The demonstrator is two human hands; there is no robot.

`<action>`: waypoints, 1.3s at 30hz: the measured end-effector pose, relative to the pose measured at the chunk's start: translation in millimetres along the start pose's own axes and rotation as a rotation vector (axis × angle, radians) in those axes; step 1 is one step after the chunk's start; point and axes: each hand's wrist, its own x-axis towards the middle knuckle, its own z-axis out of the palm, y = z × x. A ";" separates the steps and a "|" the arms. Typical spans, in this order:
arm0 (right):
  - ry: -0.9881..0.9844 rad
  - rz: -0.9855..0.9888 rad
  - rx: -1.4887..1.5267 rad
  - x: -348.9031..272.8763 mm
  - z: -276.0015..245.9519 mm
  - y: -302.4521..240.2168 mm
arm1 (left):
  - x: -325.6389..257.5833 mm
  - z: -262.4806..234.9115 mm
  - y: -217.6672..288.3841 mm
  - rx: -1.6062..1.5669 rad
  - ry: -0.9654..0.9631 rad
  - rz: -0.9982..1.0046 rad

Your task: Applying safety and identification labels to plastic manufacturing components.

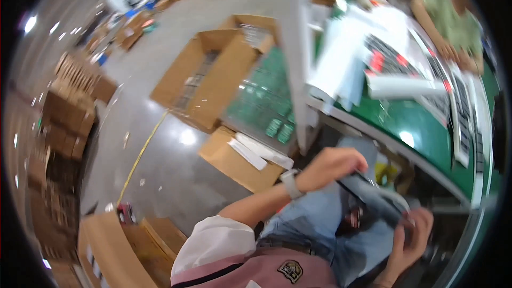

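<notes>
A dark, glossy flat piece (376, 200) with a pale curved edge slants above my lap, between my two hands. Motion blur hides its exact kind. My left hand (335, 168), with a light band on its wrist, has its fingers closed at the upper left end of the piece. At the lower right end, my right hand (412, 239) curls its thumb and fingers around the edge. Beneath the piece are my blue jeans (306, 216).
On the right, a green-topped table (394, 120) bears white sheets (341, 58) and dark-and-white strips (453, 112). Another person (453, 21) works behind it. Open cartons (208, 82) stand at centre beside a green stack (266, 96); another carton (98, 245) is lower left.
</notes>
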 end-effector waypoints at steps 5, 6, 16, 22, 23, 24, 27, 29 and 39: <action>-0.011 0.160 0.336 18.8 16.5 12.2 | -3.6 -14.0 10.0 -0.092 0.036 0.038; -0.016 0.213 0.387 21.6 14.8 13.3 | -1.4 -15.1 7.4 -0.036 -0.018 0.059; -0.046 0.385 0.531 17.4 15.6 20.4 | 0.6 -2.9 0.3 0.151 -0.003 0.141; -0.045 0.483 0.403 15.7 35.0 9.0 | -4.0 -11.7 -0.3 0.105 0.039 0.102; -0.055 0.426 0.276 15.1 39.1 9.4 | -4.1 -13.6 -0.3 0.083 0.039 0.106; -0.065 0.369 0.148 14.5 41.8 10.4 | -4.9 -13.1 2.2 0.126 0.036 0.052; -0.093 0.297 0.088 16.8 44.1 14.0 | -6.2 -14.1 0.9 0.241 0.019 0.022; -0.121 0.292 0.062 20.2 43.9 12.3 | -6.3 -16.7 1.0 0.254 0.012 0.011; -0.187 0.286 -0.040 22.9 48.1 7.6 | -7.5 -20.8 -6.5 0.288 -0.033 0.053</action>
